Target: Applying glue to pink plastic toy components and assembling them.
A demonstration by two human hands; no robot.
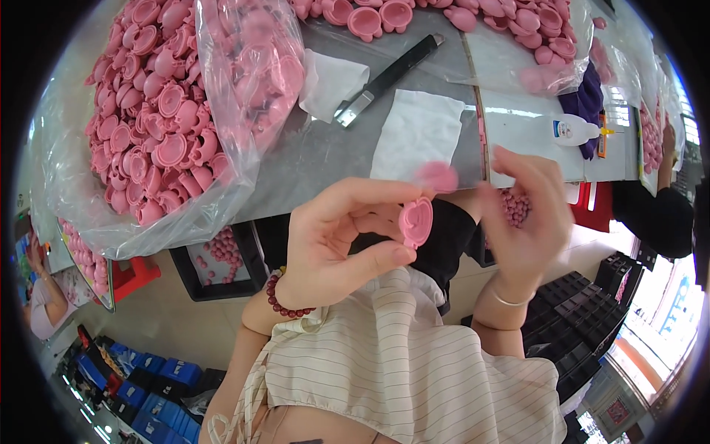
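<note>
The left hand, at centre frame, pinches a small pink moulded plastic part between thumb and fingertips; the part shows a rounded, cup-like body with a raised rim and a smooth, slightly glossy surface. The right hand, just right of centre, is motion-blurred. It appears to hold a pink round disc-shaped piece at its fingertips just above the cupped part, but whether the fingers clamp it cannot be told.

To do this step well, keep the cupped part steady with its rim facing the disc, grip by the edges only, and bring the two pieces together squarely so neither tilts.

At upper left, a clear, crinkled plastic bag holds a heap of identical pink moulded parts. On the grey matt worktable lie a white flat paper sheet, a long black-handled metal tool and, at upper right, a white squeeze bottle on its side. A black open crate below the table edge contains small pink balls.
</note>
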